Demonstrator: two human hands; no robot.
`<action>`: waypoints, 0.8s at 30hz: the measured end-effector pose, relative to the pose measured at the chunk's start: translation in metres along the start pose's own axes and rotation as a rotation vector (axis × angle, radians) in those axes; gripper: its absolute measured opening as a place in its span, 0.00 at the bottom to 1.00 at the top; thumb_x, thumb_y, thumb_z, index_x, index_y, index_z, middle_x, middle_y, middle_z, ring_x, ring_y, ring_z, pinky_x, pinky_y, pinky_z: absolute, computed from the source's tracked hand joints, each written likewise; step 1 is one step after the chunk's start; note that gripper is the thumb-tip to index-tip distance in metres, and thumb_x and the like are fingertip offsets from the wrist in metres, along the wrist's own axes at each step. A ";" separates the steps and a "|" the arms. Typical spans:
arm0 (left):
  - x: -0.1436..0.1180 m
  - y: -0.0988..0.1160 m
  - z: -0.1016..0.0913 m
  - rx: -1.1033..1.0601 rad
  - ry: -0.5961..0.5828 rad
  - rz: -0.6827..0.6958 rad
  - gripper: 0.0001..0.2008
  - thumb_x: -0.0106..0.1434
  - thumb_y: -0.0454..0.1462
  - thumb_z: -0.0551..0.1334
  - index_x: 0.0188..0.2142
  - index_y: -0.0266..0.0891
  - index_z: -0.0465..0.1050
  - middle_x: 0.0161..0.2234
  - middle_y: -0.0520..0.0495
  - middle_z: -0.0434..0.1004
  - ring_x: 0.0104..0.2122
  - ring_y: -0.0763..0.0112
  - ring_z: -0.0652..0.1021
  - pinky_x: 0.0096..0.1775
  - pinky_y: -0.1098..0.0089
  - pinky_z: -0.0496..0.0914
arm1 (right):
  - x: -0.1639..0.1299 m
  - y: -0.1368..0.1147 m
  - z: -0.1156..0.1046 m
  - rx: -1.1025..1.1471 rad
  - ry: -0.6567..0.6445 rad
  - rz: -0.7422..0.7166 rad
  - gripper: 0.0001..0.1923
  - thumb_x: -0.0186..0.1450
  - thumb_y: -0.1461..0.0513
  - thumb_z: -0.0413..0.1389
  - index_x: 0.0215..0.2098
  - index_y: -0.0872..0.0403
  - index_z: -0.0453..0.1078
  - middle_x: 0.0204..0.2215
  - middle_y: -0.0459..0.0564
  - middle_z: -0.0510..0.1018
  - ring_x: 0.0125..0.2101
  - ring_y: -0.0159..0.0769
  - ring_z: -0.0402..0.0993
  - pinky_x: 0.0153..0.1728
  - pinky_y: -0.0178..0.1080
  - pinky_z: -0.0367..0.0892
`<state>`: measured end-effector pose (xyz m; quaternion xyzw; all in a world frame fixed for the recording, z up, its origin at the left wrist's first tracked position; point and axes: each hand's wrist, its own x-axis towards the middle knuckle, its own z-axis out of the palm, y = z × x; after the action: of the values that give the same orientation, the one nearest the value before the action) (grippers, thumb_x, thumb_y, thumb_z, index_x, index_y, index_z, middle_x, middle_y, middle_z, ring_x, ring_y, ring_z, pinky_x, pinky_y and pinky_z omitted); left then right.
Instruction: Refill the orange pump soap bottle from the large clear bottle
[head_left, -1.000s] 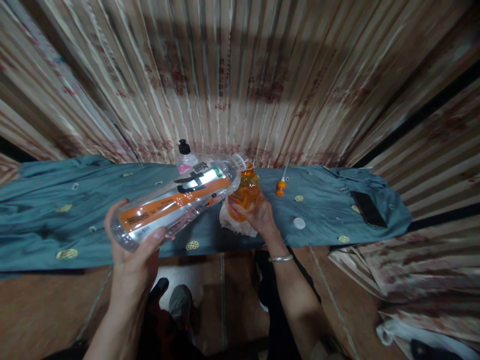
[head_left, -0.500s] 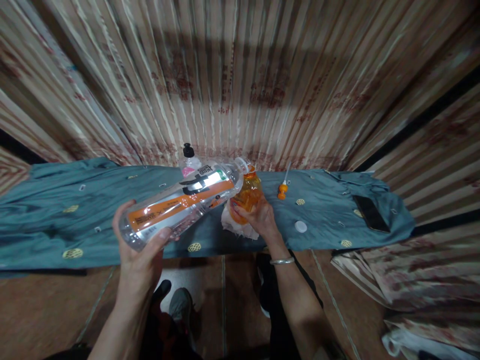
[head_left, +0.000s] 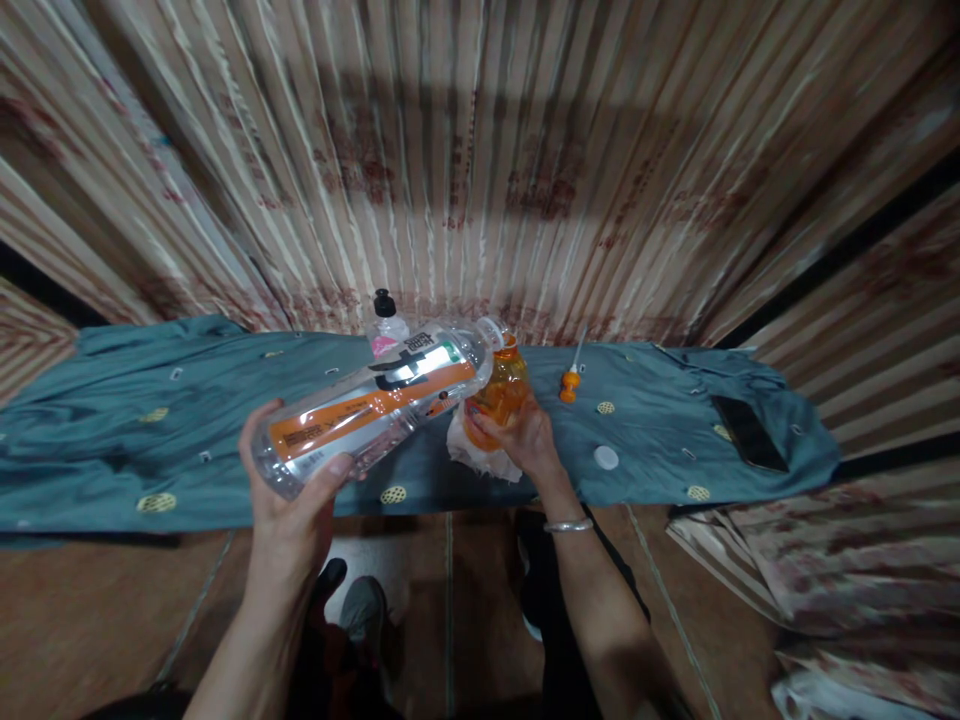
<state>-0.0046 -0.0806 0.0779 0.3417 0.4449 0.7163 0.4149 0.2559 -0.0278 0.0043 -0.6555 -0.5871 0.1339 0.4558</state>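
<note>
- Fingers of the left hand [head_left: 289, 500] wrap the base of a clear water bottle [head_left: 375, 400], tilted with its mouth at the orange bottle [head_left: 499, 390].
- Right hand [head_left: 517, 440] clasps the orange bottle over a crumpled tissue [head_left: 480, 458] on the teal cloth [head_left: 112, 440].
- Judgement: keep the mouths aligned, tilt slowly, hold the orange bottle upright.
- White cap [head_left: 606, 458] lies right of the orange bottle.

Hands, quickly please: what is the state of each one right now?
Left hand: closed on the big clear bottle, tilted.
Right hand: closed on the small orange bottle and a white cloth.
</note>
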 end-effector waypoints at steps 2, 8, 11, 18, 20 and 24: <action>0.000 0.000 0.000 0.008 -0.017 0.010 0.47 0.34 0.39 0.83 0.55 0.51 0.69 0.43 0.50 0.80 0.33 0.66 0.81 0.25 0.72 0.77 | 0.000 0.000 0.000 0.000 -0.007 -0.005 0.31 0.57 0.53 0.72 0.54 0.53 0.71 0.49 0.59 0.86 0.47 0.52 0.85 0.50 0.51 0.81; -0.001 0.002 0.003 -0.028 -0.002 0.012 0.47 0.32 0.37 0.83 0.53 0.50 0.69 0.42 0.51 0.79 0.32 0.65 0.81 0.22 0.72 0.76 | -0.001 -0.004 -0.001 0.000 -0.001 -0.002 0.31 0.57 0.55 0.72 0.56 0.54 0.70 0.49 0.60 0.85 0.49 0.53 0.85 0.51 0.54 0.81; -0.001 0.003 0.005 -0.029 0.020 -0.013 0.49 0.30 0.38 0.83 0.54 0.50 0.68 0.43 0.51 0.78 0.33 0.65 0.81 0.21 0.72 0.76 | -0.001 -0.005 -0.001 -0.013 0.008 0.012 0.31 0.56 0.54 0.73 0.54 0.55 0.71 0.48 0.61 0.86 0.47 0.53 0.85 0.50 0.52 0.81; -0.001 0.001 0.002 -0.008 -0.010 0.020 0.47 0.34 0.39 0.83 0.55 0.50 0.70 0.43 0.50 0.79 0.37 0.66 0.81 0.27 0.73 0.77 | -0.001 -0.002 -0.001 0.003 -0.014 -0.003 0.32 0.57 0.53 0.72 0.55 0.54 0.70 0.48 0.59 0.86 0.47 0.52 0.85 0.49 0.51 0.81; -0.001 0.000 0.001 0.019 -0.037 0.027 0.46 0.36 0.40 0.83 0.56 0.51 0.70 0.44 0.49 0.80 0.35 0.66 0.80 0.27 0.73 0.77 | -0.001 -0.001 0.000 0.001 -0.006 -0.006 0.32 0.57 0.52 0.72 0.55 0.54 0.70 0.48 0.59 0.86 0.48 0.53 0.85 0.49 0.51 0.81; -0.001 0.002 0.001 0.021 -0.023 -0.002 0.47 0.34 0.40 0.83 0.55 0.51 0.70 0.42 0.49 0.81 0.34 0.66 0.80 0.26 0.71 0.77 | -0.001 0.000 0.001 -0.003 0.001 -0.013 0.31 0.56 0.54 0.73 0.55 0.52 0.71 0.48 0.59 0.86 0.47 0.53 0.85 0.48 0.53 0.82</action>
<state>-0.0039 -0.0814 0.0805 0.3542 0.4479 0.7072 0.4170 0.2554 -0.0279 0.0034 -0.6523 -0.5913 0.1297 0.4562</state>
